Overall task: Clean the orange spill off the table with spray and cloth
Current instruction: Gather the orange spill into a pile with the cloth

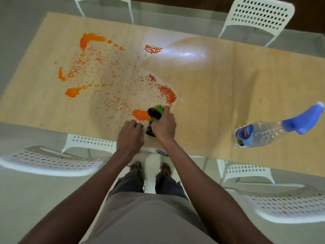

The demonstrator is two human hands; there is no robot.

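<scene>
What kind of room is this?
Probably a dining area: a long glass-edged table with a wood-look top, white perforated chairs on both sides, and a tiled floor.

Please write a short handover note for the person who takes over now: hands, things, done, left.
Right hand grips the green cloth at the near orange puddle.
Left hand rests beside it and holds nothing.
Spray bottle lies on its side at the right of the table.
Done: right part is wiped and wet.
Left: blobs and specks on the left half.
</scene>
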